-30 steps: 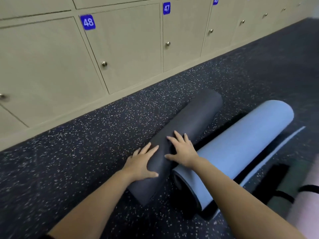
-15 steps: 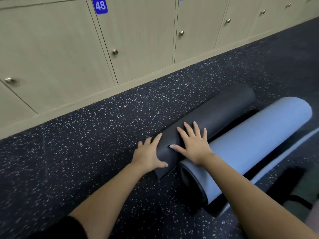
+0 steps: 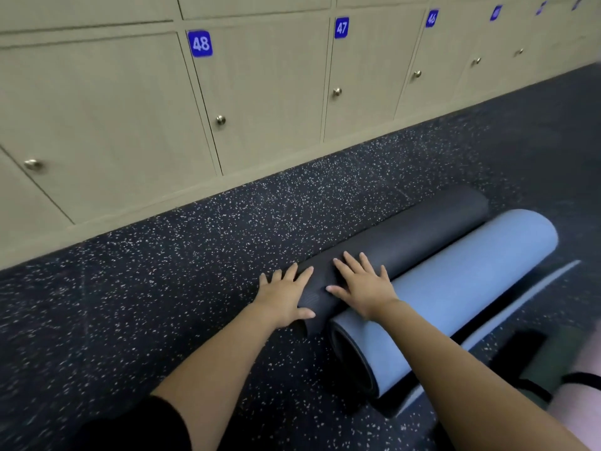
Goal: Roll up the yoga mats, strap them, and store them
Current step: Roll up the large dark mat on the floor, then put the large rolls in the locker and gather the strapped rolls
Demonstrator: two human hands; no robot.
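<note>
dark mat roll (image 3: 406, 242): lay on the floor (image 3: 162, 304), fully rolled and running away from the hands. No strap was visible on it.
change: a second earlier the roll's near end stuck out past both wrists toward the person. Now it ended just behind the palms. Either the roll was pushed away lengthwise or the hands slid back; I couldn't tell which, since the camera also moved.
left hand (image 3: 283, 297): open with fingers straight and spread, palm pressed on the roll's left flank, thumb across the near end. Same pose as before.
right hand (image 3: 361, 288): open and flat on top of the roll with fingers fanned. Its heel sat over the seam with the blue mat roll (image 3: 461, 288).
blue mat roll: touched the dark roll along the right hand's outer side. Its position relative to the dark roll hadn't changed. A flat strip with a pale edge lay beyond it, probably an unrolled tail.
further right of the right hand: a pinkish roll (image 3: 582, 402) sat at the frame edge with a black strap (image 3: 533, 390) near it, blurred.
lockers (image 3: 113, 109): ahead of the fingertips, doors closed.
meaning: the dark roll looked squared up and held against unrolling. My read: strap next, then store.
</note>
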